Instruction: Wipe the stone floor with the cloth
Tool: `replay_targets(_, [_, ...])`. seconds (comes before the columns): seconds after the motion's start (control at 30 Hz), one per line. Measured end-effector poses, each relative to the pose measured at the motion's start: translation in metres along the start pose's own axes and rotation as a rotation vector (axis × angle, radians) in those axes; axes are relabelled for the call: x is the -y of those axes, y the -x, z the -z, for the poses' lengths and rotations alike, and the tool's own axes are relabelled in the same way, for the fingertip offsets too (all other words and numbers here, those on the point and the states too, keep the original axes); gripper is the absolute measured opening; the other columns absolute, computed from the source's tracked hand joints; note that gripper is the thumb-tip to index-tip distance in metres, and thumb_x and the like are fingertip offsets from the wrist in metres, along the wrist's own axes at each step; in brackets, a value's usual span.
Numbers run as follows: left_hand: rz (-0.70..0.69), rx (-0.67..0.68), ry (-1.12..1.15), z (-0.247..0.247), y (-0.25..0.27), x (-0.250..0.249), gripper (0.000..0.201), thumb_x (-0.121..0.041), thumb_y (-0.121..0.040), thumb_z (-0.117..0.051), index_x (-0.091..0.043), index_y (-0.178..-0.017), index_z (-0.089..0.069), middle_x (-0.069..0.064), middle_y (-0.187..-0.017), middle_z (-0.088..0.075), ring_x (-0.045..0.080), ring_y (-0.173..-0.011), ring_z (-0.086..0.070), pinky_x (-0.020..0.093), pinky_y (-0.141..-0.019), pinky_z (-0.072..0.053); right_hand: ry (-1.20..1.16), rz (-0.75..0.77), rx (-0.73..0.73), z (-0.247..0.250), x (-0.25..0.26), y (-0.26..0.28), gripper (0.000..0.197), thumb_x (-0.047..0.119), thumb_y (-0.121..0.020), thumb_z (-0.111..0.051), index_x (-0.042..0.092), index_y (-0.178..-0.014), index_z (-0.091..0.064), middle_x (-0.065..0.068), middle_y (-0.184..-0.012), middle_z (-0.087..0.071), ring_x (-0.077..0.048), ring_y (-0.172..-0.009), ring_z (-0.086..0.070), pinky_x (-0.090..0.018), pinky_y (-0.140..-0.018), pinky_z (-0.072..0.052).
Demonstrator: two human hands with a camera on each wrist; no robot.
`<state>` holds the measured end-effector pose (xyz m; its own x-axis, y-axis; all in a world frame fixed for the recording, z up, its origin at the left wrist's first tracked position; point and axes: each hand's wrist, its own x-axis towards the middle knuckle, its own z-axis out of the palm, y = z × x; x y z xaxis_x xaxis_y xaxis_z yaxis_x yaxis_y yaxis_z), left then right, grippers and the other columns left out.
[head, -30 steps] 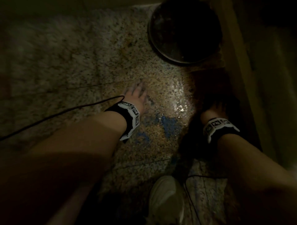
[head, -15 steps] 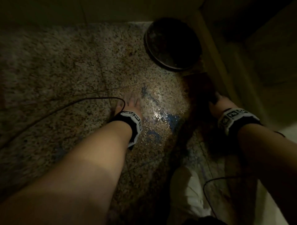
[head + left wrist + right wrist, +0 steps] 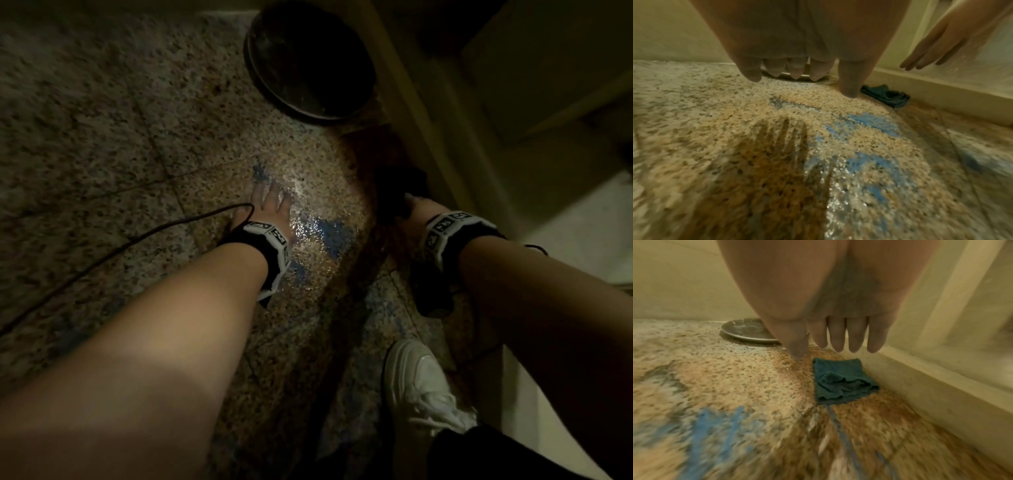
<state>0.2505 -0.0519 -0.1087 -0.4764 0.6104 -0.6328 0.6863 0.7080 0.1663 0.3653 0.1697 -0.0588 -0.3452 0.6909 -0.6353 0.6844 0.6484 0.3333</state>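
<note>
A: Since 0.5 s ago, right hand [image 3: 840, 331] has closed in on the cloth [image 3: 840, 382]; fingers straight, holding nothing. Left hand [image 3: 270, 209] spread flat over the wet floor [image 3: 102, 137].

B: Cloth position?

A: Crumpled beside the baseboard [image 3: 920, 379], near the plate [image 3: 748, 332].

B: Risks?

A: Wet stone: palm may slip. Cable [image 3: 137, 236] may drag through blue stain [image 3: 871, 123].

B: Count?

A: 1 cloth, 1 plate, 2 hands, 1 shoe [image 3: 418, 383].

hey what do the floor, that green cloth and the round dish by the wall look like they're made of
Floor: speckled polished stone, probably granite; wet patches glint.
Cloth: soft woven or terry fabric; it lies crumpled in folds.
Dish: probably dull, scuffed metal; thin rim, grey sheen; could be glazed ceramic.
</note>
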Motion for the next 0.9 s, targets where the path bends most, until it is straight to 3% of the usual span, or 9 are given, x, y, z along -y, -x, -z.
replay_targets(0.13, [0.033, -0.007, 0.027, -0.002, -0.009, -0.005, 0.077, -0.054, -0.097, -0.036, -0.02, -0.152, 0.008, 0.003, -0.158, 0.017, 0.029, -0.145, 0.013, 0.043, -0.117, -0.008, -0.078, 0.012, -0.129, -0.006, -0.002, -0.018, 0.063, 0.036, -0.1, -0.042, 0.018, -0.153, -0.013, -0.012, -0.156, -0.02, -0.034, -0.137, -0.032, -0.046, -0.107, -0.036])
replay_targets(0.23, [0.058, -0.019, -0.001, -0.002, -0.01, -0.013, 0.072, -0.05, -0.099, -0.031, -0.019, -0.152, 0.007, 0.004, -0.158, 0.015, 0.029, -0.145, 0.012, 0.043, -0.118, -0.008, -0.141, -0.003, -0.065, -0.016, -0.001, -0.036, 0.063, 0.044, -0.099, -0.039, 0.018, -0.152, -0.016, -0.012, -0.154, -0.026, -0.035, -0.137, -0.032, -0.054, -0.105, -0.036])
replay_targets(0.33, [0.114, -0.021, -0.097, -0.006, -0.011, -0.021, 0.07, -0.05, -0.1, -0.024, -0.017, -0.152, 0.009, 0.007, -0.158, 0.015, 0.03, -0.145, 0.011, 0.039, -0.117, 0.0, -0.197, 0.079, -0.099, -0.029, -0.004, -0.058, 0.067, 0.046, -0.099, -0.037, 0.017, -0.153, -0.01, -0.009, -0.159, -0.011, -0.031, -0.145, -0.014, -0.05, -0.115, -0.022])
replay_targets(0.4, [0.163, 0.007, -0.073, -0.011, -0.013, -0.027, 0.071, -0.052, -0.099, -0.024, -0.019, -0.152, 0.009, 0.006, -0.158, 0.017, 0.03, -0.145, 0.012, 0.041, -0.117, -0.001, -0.151, 0.159, -0.17, -0.032, -0.009, -0.071, 0.072, 0.05, -0.098, -0.037, 0.02, -0.153, -0.003, -0.007, -0.16, 0.002, -0.028, -0.147, 0.002, -0.048, -0.118, -0.008])
replay_targets(0.47, [0.2, 0.082, -0.047, -0.02, -0.017, -0.036, 0.074, -0.054, -0.098, -0.026, -0.02, -0.151, 0.013, 0.006, -0.157, 0.021, 0.03, -0.145, 0.013, 0.042, -0.117, -0.005, -0.115, 0.207, -0.165, -0.035, -0.015, -0.083, 0.075, 0.057, -0.096, -0.034, 0.022, -0.153, 0.002, -0.005, -0.16, 0.008, -0.028, -0.146, 0.009, -0.049, -0.118, -0.002])
replay_targets(0.6, [0.285, 0.083, -0.036, -0.036, -0.023, -0.054, 0.079, -0.061, -0.095, -0.026, -0.022, -0.15, 0.016, 0.007, -0.156, 0.024, 0.032, -0.144, 0.015, 0.044, -0.117, -0.003, -0.111, 0.29, -0.117, -0.044, -0.024, -0.098, 0.08, 0.064, -0.094, -0.027, 0.023, -0.152, 0.011, -0.006, -0.159, 0.016, -0.03, -0.146, 0.012, -0.051, -0.117, 0.002])
replay_targets(0.73, [0.253, -0.011, -0.061, -0.032, -0.032, -0.073, 0.077, -0.061, -0.095, -0.025, -0.023, -0.15, 0.014, 0.006, -0.157, 0.022, 0.031, -0.144, 0.015, 0.043, -0.117, 0.003, -0.052, 0.371, -0.124, -0.052, -0.031, -0.101, 0.068, 0.051, -0.1, -0.019, 0.02, -0.151, 0.013, -0.007, -0.158, 0.018, -0.032, -0.146, 0.012, -0.045, -0.119, 0.002])
replay_targets(0.9, [0.248, -0.005, -0.018, -0.023, -0.045, -0.085, 0.076, -0.061, -0.095, -0.026, -0.026, -0.15, 0.012, 0.001, -0.158, 0.016, 0.028, -0.145, 0.014, 0.043, -0.117, 0.001, 0.099, 0.519, -0.124, -0.073, -0.05, -0.09, 0.063, 0.045, -0.102, -0.018, 0.022, -0.151, 0.014, -0.006, -0.158, 0.019, -0.031, -0.146, 0.013, -0.042, -0.119, 0.002])
